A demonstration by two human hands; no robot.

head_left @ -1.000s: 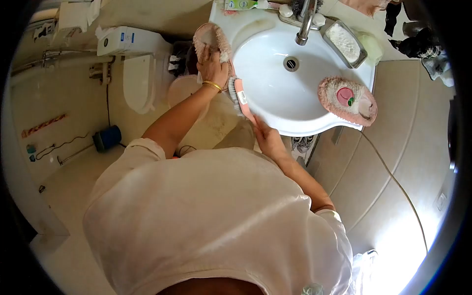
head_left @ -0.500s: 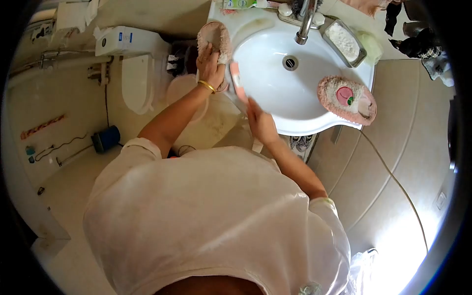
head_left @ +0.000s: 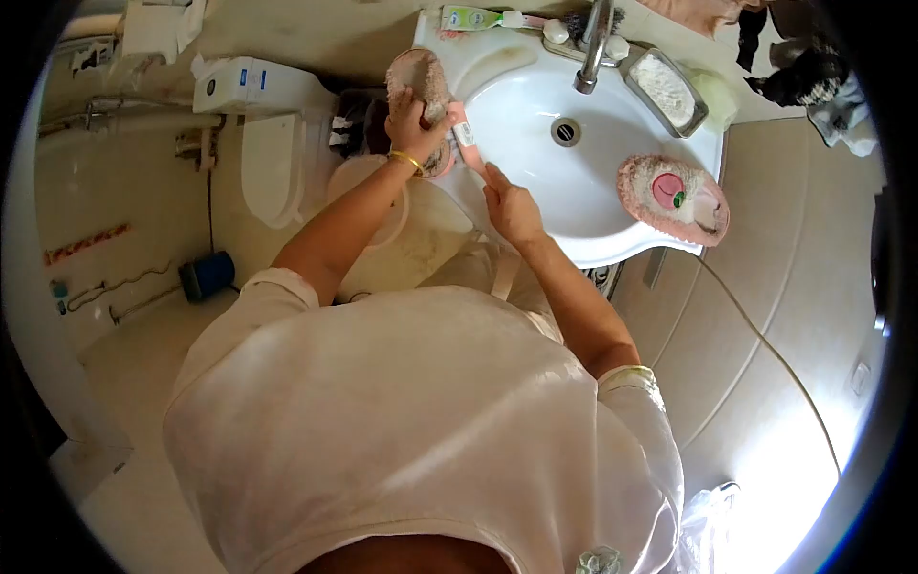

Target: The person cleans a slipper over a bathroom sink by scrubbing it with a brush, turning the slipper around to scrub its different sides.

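At the left end of the washbasin counter, a fluffy pink slipper (head_left: 417,73) stands with its greyish side up. My left hand (head_left: 411,132), with a gold bangle at the wrist, grips it around the middle. My right hand (head_left: 516,215) is closed around the handle of a pink scrubbing brush (head_left: 466,136). The brush head rests against or very near the slipper's right edge; its bristles are hidden. A second fluffy pink slipper (head_left: 673,199) with a round pink patch lies on the basin's right rim.
The white washbasin (head_left: 521,110) has a chrome faucet (head_left: 595,48) at the back. Behind it are a metal tray of white powder (head_left: 666,91) and a green tube (head_left: 470,18). A pale bucket (head_left: 368,206) stands below left, beside the toilet (head_left: 271,167).
My right hand and the brush have shifted slightly; the brush was blurred before and is sharper now. My left hand has turned on the slipper, its thumb side now nearer the brush.
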